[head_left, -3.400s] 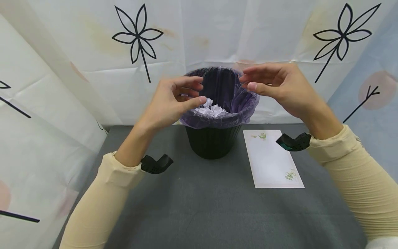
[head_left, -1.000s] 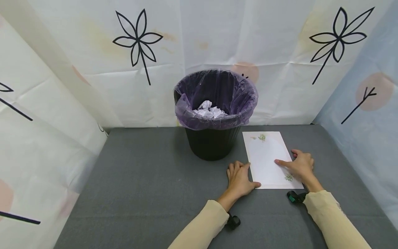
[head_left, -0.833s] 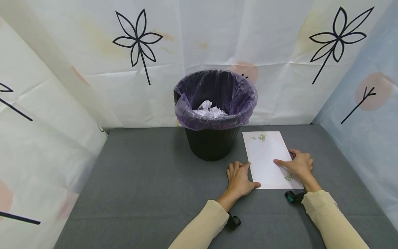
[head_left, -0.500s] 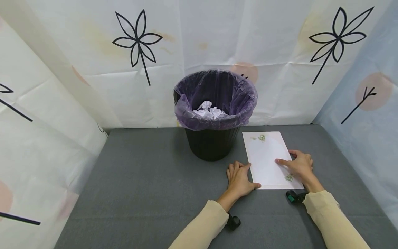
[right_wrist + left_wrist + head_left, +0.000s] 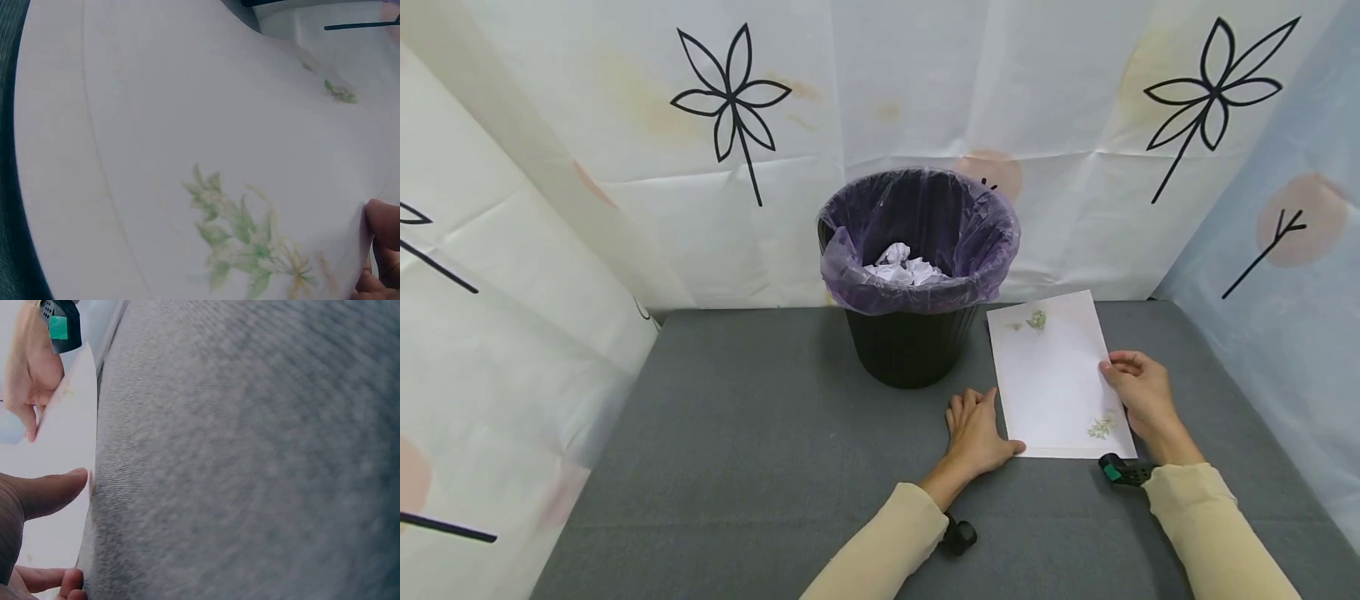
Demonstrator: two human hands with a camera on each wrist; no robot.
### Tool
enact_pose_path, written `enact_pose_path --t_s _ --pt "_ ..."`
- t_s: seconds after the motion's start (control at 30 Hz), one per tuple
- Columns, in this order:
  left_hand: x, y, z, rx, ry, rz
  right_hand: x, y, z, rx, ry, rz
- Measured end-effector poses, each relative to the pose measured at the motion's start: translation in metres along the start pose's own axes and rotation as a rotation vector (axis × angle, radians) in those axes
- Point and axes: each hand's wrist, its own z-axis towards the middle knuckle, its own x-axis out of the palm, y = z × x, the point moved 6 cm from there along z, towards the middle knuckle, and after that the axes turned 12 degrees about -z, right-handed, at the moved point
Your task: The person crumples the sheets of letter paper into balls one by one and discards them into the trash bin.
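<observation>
A white sheet of paper [image 5: 1048, 383] with green sprigs printed at two corners lies right of the bin, its right side and far edge raised off the table. My right hand [image 5: 1144, 396] pinches the right edge between thumb and fingers; in the right wrist view the thumb [image 5: 382, 224] bends that edge slightly. Along the left edge rests my left hand [image 5: 977, 435], thumb touching the near left corner and fingers spread on the table. In the left wrist view its thumb [image 5: 53, 494] lies over the paper.
Behind the hands stands a black waste bin [image 5: 910, 350] lined with a purple bag [image 5: 917, 296]. Several crumpled paper balls [image 5: 904, 268] lie inside it. Grey cloth covers the table [image 5: 737, 450]. A printed white curtain [image 5: 887, 83] hangs along the back and sides.
Both hands came down from above the bin to the paper. Within the last half second my right hand moved to the right edge and lifted that side; the left hand stayed nearly still.
</observation>
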Motion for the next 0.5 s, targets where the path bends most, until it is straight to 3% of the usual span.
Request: enact_pose_path --t_s 0.1,0.2,0.37,0.5 --pt "-0.003 -0.001 -0.001 0.000 0.001 -0.025 -0.006 0.005 -0.004 -0.039 0.023 0.178" --pt "-0.007 -0.004 -0.002 0.043 -0.017 -0.094 -0.010 0.009 -0.009 -0.055 0.059 0.379" --pt "-0.018 -0.014 -0.007 0.180 -0.078 -0.309 -0.014 0.016 -0.015 -0.070 0.113 0.665" --pt "-0.029 -0.022 -0.010 0.296 -0.166 -0.442 -0.013 0.022 -0.020 -0.143 0.174 0.830"
